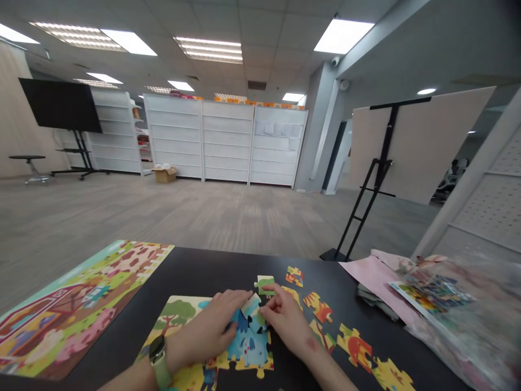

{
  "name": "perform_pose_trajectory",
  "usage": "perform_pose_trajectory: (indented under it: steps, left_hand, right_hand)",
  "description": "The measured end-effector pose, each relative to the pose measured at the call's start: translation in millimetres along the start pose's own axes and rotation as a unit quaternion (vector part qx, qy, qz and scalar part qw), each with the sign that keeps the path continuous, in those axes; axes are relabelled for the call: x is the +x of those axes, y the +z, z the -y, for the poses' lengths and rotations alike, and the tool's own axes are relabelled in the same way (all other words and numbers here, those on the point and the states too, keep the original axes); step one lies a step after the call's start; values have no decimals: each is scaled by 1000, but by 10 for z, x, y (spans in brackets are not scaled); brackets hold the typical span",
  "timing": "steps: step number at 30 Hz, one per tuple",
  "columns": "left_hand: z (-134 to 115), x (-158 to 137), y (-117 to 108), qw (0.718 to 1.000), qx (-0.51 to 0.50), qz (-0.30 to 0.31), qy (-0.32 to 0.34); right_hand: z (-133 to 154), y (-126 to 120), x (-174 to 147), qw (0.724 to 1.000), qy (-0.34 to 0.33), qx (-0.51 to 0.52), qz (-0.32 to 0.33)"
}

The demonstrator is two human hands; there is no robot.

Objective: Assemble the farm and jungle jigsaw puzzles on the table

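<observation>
A partly joined jigsaw puzzle (pixel 248 350) lies on the black table, with blue elephants, a green tree and yellow ground on it. A tilted puzzle piece (pixel 251 306) stands at its upper right edge. My right hand (pixel 291 323) has its thumb and bent fingers at this piece, seemingly pinching it. My left hand (pixel 215 320) rests over the puzzle with fingers stretched out, the fingertips against the piece's upper side and the thumb apart. It covers part of the picture. A green-banded watch (pixel 158 358) is on my left wrist. A green puzzle piece (pixel 264 283) lies just beyond my right fingers.
Several loose pieces lie to the right, among them an orange lion piece (pixel 356 347) and a striped piece (pixel 318 307). A farm picture puzzle (pixel 81 309) is at the left. Pink paper (pixel 382 282) and clear plastic bags (pixel 480 320) sit at the right. An easel (pixel 366 201) stands beyond.
</observation>
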State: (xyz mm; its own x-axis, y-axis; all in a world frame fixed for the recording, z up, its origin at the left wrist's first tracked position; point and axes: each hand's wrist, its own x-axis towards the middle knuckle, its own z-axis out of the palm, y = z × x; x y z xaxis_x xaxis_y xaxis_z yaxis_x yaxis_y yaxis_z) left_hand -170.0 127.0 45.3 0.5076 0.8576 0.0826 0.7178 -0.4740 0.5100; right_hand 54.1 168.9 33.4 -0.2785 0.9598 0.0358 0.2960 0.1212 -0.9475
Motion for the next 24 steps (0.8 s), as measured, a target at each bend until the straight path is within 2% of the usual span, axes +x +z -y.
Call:
perform_pose_trajectory:
  steps: [4, 9, 13, 16, 21, 24]
  left_hand:
    - [-17, -6, -20, 1000, 1, 0, 3]
    - [-87, -3, -78, 999, 12, -11, 32]
    - [-145, 8, -112, 998, 21, -11, 63]
    - [-154, 8, -110, 998, 25, -11, 63]
    - [-141, -11, -132, 996, 33, 6, 82]
    - [-125, -25, -148, 994, 31, 20, 102]
  right_hand:
    - [7, 9, -11, 986, -33, -160, -23]
    - [31, -14, -50, 974, -25, -216, -61]
    - [104, 32, -127, 957, -52, -284, -35]
    - [131, 22, -129, 942, -70, -328, -20]
    - [81, -185, -10, 938, -108, -325, -46]
    - [35, -290, 25, 924, -142, -356, -3]
